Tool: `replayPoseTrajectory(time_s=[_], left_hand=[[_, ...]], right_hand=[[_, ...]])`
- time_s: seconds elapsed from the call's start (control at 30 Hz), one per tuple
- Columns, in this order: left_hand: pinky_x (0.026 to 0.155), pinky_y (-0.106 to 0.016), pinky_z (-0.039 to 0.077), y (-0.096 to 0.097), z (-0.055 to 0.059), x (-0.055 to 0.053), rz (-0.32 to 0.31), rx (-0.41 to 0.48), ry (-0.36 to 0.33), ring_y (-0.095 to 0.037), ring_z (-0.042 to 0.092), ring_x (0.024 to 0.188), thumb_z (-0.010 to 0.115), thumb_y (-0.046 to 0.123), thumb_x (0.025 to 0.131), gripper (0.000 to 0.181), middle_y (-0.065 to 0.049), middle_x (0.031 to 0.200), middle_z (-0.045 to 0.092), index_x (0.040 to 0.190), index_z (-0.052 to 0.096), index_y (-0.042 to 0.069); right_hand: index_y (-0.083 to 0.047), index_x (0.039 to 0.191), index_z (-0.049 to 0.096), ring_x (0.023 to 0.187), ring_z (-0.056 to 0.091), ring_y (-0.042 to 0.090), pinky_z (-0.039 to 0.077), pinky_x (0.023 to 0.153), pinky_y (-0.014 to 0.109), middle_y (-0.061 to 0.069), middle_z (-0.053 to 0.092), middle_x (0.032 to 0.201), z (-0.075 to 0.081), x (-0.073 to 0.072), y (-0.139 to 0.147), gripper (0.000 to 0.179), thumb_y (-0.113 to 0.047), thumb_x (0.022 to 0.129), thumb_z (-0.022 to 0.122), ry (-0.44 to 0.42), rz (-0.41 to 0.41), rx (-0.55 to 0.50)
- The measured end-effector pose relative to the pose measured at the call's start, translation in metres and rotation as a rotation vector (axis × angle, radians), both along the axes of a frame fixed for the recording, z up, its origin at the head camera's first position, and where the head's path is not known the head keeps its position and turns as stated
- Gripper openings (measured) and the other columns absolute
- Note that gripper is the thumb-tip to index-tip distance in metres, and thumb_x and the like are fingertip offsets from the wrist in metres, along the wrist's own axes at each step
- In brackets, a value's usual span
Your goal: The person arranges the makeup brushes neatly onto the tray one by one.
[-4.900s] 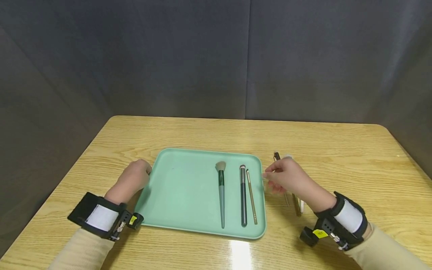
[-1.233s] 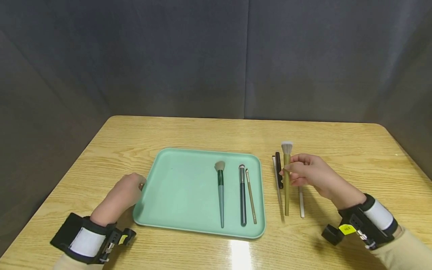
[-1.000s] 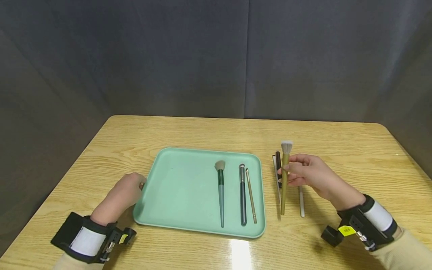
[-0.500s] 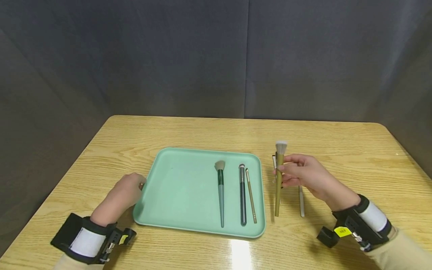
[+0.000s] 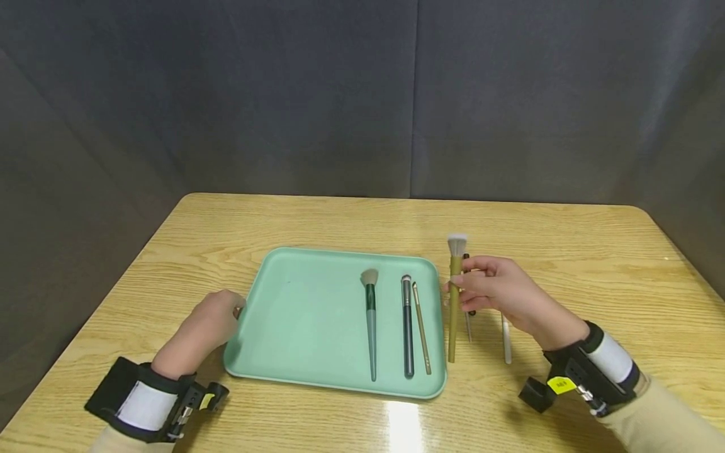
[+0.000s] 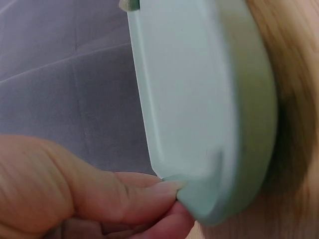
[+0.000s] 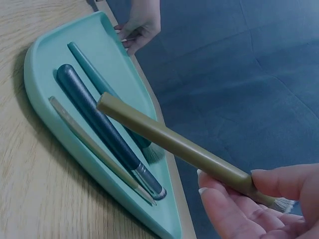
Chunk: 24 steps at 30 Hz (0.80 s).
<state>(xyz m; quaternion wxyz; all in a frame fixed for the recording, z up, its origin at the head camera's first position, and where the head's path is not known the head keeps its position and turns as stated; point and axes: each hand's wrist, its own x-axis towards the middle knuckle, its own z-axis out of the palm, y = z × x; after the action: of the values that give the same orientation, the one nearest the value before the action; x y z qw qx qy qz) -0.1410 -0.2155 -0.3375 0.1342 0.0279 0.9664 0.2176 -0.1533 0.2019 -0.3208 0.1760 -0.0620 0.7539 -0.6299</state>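
Note:
My right hand [image 5: 501,289] pinches an olive-handled makeup brush [image 5: 454,314], bristles pointing away from me. The brush is raised beside the right rim of the mint-green tray [image 5: 306,314]. In the right wrist view its handle end [image 7: 112,107] crosses in front of the tray. My left hand [image 5: 206,324] is at the tray's left edge; in the left wrist view the thumb [image 6: 134,199] and a finger pinch the rim. On the tray's right half lie a fluffy green-handled brush [image 5: 371,321], a dark-handled brush [image 5: 408,327] and a thin gold-brown brush [image 5: 422,333], side by side.
Right of the tray, a white-handled brush [image 5: 506,343] lies on the wooden table [image 5: 595,283], partly under my hand. A slim dark-ended piece [image 5: 466,257] is mostly covered by my fingers. A grey curtain [image 5: 283,107] stands behind the table.
My right hand has picked the olive brush up from the table and carried it left, close to the tray. Earlier my left hand slid nearer along the tray's edge. The brushes on the tray stay put.

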Motion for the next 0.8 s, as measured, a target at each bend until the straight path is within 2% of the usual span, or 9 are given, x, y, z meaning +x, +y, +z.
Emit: replayPoseTrajectory(time_s=[0.2, 0.33, 0.53, 0.8], left_hand=[[0.058, -0.032, 0.042, -0.001, 0.001, 0.0, -0.02, 0.011, 0.018, -0.022, 0.046, 0.064, 0.043, -0.015, 0.085, 0.021, -0.007, 0.069, 0.05, 0.079, 0.06, -0.004], [0.058, -0.032, 0.042, -0.002, 0.002, 0.0, -0.022, 0.015, 0.017, -0.022, 0.046, 0.064, 0.042, -0.015, 0.086, 0.022, -0.007, 0.069, 0.049, 0.078, 0.059, -0.004], [0.058, -0.032, 0.042, -0.002, 0.001, 0.0, -0.013, 0.013, 0.005, -0.022, 0.047, 0.065, 0.042, -0.015, 0.086, 0.022, -0.008, 0.071, 0.05, 0.081, 0.06, -0.005], [0.059, -0.033, 0.045, -0.001, 0.001, 0.0, -0.014, 0.006, 0.009, -0.023, 0.049, 0.066, 0.044, -0.015, 0.086, 0.022, -0.009, 0.073, 0.054, 0.084, 0.064, -0.007]], right_hand=[[0.012, 0.114, 0.046, 0.074, 0.066, 0.015, 0.056, 0.072, 0.031, 0.009, 0.071, 0.095, 0.0, -0.001, -0.006, 0.028, -0.007, 0.096, 0.056, -0.005, 0.004, -0.013], [0.016, 0.118, 0.045, 0.074, 0.067, 0.015, 0.056, 0.071, 0.031, 0.008, 0.07, 0.091, -0.001, -0.002, -0.012, 0.033, -0.005, 0.096, 0.056, -0.015, 0.011, -0.02], [0.019, 0.125, 0.039, 0.071, 0.066, 0.013, 0.056, 0.069, 0.029, 0.007, 0.069, 0.088, -0.002, -0.002, -0.024, 0.041, -0.004, 0.095, 0.055, -0.046, 0.024, -0.048], [0.019, 0.126, 0.036, 0.071, 0.066, 0.013, 0.056, 0.068, 0.028, 0.007, 0.065, 0.086, -0.006, -0.005, -0.036, 0.042, -0.002, 0.095, 0.054, -0.068, 0.019, -0.066]])
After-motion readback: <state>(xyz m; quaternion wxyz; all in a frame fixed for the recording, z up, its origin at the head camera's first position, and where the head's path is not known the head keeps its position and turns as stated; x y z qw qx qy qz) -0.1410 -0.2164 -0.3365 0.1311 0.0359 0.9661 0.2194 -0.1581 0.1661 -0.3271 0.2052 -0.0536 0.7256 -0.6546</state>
